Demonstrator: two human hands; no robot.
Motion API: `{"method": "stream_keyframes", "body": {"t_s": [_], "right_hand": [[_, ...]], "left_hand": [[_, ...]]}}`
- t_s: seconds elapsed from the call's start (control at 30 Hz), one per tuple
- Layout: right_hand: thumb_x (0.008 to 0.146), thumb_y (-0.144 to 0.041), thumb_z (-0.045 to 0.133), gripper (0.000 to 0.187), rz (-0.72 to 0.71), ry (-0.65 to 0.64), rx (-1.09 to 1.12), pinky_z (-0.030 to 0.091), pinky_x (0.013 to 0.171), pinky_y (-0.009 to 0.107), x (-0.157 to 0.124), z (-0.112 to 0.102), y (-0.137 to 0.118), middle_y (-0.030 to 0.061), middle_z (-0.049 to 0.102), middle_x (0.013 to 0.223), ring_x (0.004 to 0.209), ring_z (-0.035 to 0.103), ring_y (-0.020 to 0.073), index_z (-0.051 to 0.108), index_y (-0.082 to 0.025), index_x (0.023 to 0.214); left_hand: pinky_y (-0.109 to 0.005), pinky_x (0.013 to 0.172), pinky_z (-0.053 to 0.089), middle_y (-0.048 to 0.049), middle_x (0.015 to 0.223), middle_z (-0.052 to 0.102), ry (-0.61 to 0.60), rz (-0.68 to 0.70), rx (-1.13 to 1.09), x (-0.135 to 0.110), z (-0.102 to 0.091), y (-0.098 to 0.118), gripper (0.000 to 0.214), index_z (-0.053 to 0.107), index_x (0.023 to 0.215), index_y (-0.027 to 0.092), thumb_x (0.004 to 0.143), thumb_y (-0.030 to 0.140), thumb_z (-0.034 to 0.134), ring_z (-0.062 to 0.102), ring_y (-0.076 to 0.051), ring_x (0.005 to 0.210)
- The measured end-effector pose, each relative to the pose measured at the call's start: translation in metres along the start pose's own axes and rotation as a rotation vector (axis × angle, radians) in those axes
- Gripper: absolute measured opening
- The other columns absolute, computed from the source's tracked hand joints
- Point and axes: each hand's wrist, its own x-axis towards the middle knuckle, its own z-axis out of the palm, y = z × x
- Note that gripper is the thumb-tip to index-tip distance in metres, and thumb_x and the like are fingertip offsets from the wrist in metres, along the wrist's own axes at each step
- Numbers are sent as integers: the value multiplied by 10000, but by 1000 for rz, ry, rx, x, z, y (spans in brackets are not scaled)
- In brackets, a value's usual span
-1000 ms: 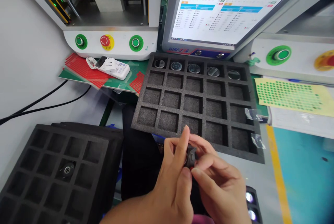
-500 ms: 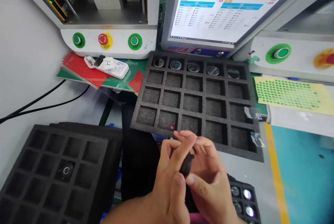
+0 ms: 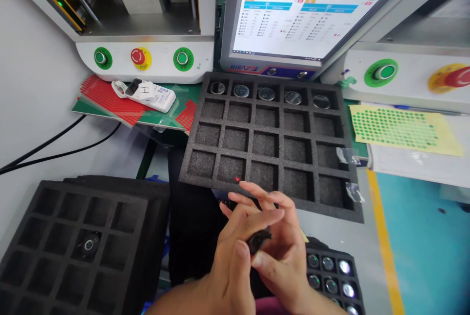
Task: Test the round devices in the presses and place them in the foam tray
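A small round black part point(image 3: 257, 239) is pinched between both of my hands just in front of me. My left hand point(image 3: 235, 261) grips it with thumb and forefinger. My right hand point(image 3: 282, 251) holds its other side with the thumb, while its other fingers stretch out. Just beyond the hands lies a black foam tray point(image 3: 271, 143) whose far row holds several round glass-faced parts point(image 3: 266, 93). A tiny red light spot point(image 3: 237, 178) shows on the tray's near edge.
A second foam tray point(image 3: 73, 236) at lower left holds one round part point(image 3: 88, 245). A tray of shiny round parts point(image 3: 332, 276) sits at lower right. Behind stand a monitor point(image 3: 304, 11), a white machine with green and red buttons point(image 3: 141, 58), a white handheld device point(image 3: 145, 93) and a green dot sheet point(image 3: 400, 129).
My hands turned the black part and moved it down toward me; my right fingers spread out. The view dropped, so the lower-right tray of shiny parts shows more.
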Motion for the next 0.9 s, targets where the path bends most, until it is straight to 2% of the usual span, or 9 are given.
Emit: {"method": "stream_keyframes", "body": {"t_s": [0.07,0.13,0.23,0.33,0.4,0.47,0.6,0.67,0.9], "right_hand": [[754,-380,803,521,6,11,7,524,968,514,0,0,1,48,534,1314,1143,611,256,493,-356,1172],[740,-379,816,540,19,19,-16,529,967,489,0,-1,0,40,543,1292,1115,624,243,499,-362,1176],[733,-423,813,564,-69,39,-103,516,979,450,-3,-8,-5,68,523,1313,1138,605,265,523,-330,1208],[840,-354,715,388,-256,96,-178,471,1025,407,-8,-21,-10,80,531,1279,1153,580,245,581,-269,1194],[892,-238,640,251,-259,131,-239,471,1019,363,-10,-30,-11,67,572,1195,1115,591,205,621,-259,1141],[907,-187,603,214,-173,130,-304,504,970,335,-11,-36,-11,63,613,1114,1075,608,193,645,-264,1102],[898,-248,608,215,-44,19,-394,570,857,348,-11,-34,-10,90,648,1097,1053,630,234,670,-261,1104],[889,-279,614,216,5,-45,-422,580,838,386,-10,-28,-12,97,654,1099,1035,641,258,681,-255,1093],[914,-311,584,160,-63,-130,-445,582,770,324,-4,-17,-20,76,693,992,900,669,215,685,-248,1021]], "left_hand": [[-427,995,428,-85,1209,634,-10,-9,-108,0,-1,1,520,643,1240,242,998,478,247,545,-270,1133],[-355,919,465,-69,1264,615,-9,-55,-207,0,-2,3,470,641,1245,260,1005,447,283,549,-243,1116],[-257,668,471,-86,1069,678,-12,-135,-359,3,-6,6,460,646,1232,227,993,474,340,579,-159,792],[-219,520,389,-83,844,687,-3,-227,-440,7,-11,7,482,671,1146,168,994,479,336,478,-105,574],[-230,506,380,-107,849,694,26,-268,-398,8,-16,6,535,667,1116,136,994,504,298,472,-112,564],[-247,523,394,-117,860,689,13,-270,-329,6,-20,7,561,643,1108,120,969,558,322,476,-123,578],[-231,602,437,-45,805,644,-86,-351,-133,2,-22,13,360,595,1079,156,913,472,549,523,-118,638],[-220,594,454,-19,748,633,-115,-398,-38,1,-21,17,313,604,1102,170,921,421,557,570,-126,645],[-216,607,460,-10,792,715,-164,-216,191,5,-21,23,224,710,1012,190,928,329,556,637,-139,670]]}}
